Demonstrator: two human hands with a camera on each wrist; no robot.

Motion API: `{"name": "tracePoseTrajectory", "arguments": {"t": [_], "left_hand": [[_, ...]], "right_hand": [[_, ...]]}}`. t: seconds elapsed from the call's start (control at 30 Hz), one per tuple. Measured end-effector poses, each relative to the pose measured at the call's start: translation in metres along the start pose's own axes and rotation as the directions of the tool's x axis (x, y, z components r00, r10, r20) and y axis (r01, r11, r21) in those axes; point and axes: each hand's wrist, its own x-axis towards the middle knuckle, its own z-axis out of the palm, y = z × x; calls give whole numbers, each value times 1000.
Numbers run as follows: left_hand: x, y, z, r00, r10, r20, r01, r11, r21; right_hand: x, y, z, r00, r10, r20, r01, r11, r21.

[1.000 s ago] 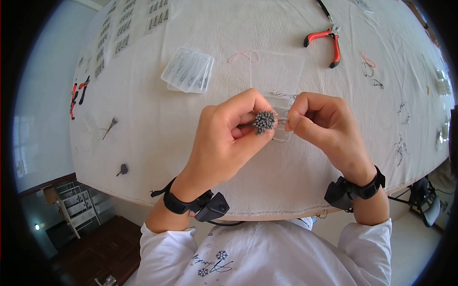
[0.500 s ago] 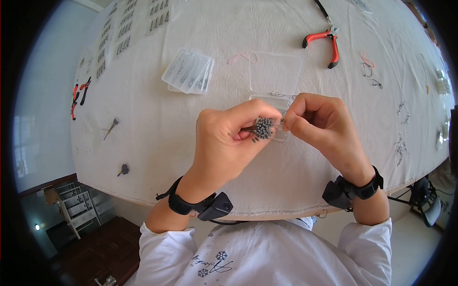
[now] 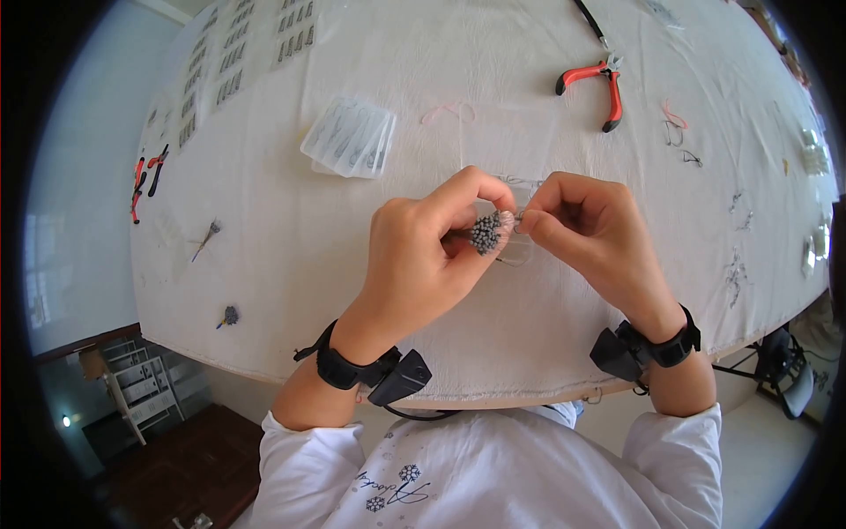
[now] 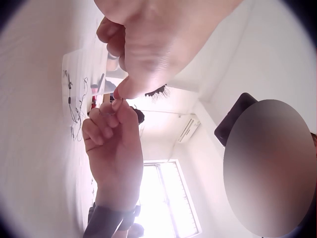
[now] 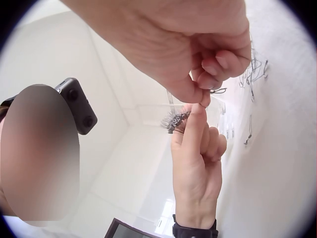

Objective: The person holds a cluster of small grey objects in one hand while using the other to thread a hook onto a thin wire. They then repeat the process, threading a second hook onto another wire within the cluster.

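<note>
My left hand (image 3: 419, 251) grips a bundle of thin stems with grey bead-like ends (image 3: 486, 234), the ends fanned out between thumb and forefinger. Right beside it, my right hand (image 3: 590, 225) pinches a thin wire-like piece (image 3: 518, 222) between thumb and forefinger, its other fingers curled in. The fingertips of both hands meet in the right wrist view, where a small dark loop (image 5: 218, 90) sticks out by them. Under the hands lies an open clear plastic box (image 3: 520, 256) with looped wire pieces inside, partly hidden by the fingers.
Closed clear cases (image 3: 350, 137) with wire rigs lie to the left. Red-handled pliers (image 3: 612, 88) are at the back right. Loose wire pieces (image 3: 736, 275) are scattered at right. Two small grey-tipped bundles (image 3: 229, 316) and more pliers (image 3: 137, 189) lie far left.
My left forefinger dipped toward the right fingertips and is now raised and bent again. The bundle has tilted in the left hand. My right hand keeps its pinch and has shifted slightly left.
</note>
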Motion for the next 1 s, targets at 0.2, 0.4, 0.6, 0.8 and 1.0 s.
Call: {"name": "tracePoseTrajectory", "arguments": {"t": [0.2, 0.4, 0.6, 0.8, 1.0], "left_hand": [[7, -12, 2, 957, 289, -35, -289, 957, 15], [3, -3, -4, 992, -8, 125, 18, 997, -74], [2, -4, -1, 996, 78, 37, -75, 994, -74], [0, -5, -2, 998, 65, 26, -65, 998, -8], [-1, -5, -4, 995, 98, 36, -99, 995, 33]], "right_hand": [[1, 1, 1, 1000, -7, 2, 7, 1000, 1], [1, 1, 1, 1000, -13, -1, 13, 1000, 7], [1, 1, 1, 1000, -20, -2, 20, 1000, 16], [1, 1, 3, 1000, -21, 8, 21, 998, 55], [1, 1, 1, 999, -4, 33, 2, 998, 55]]}}
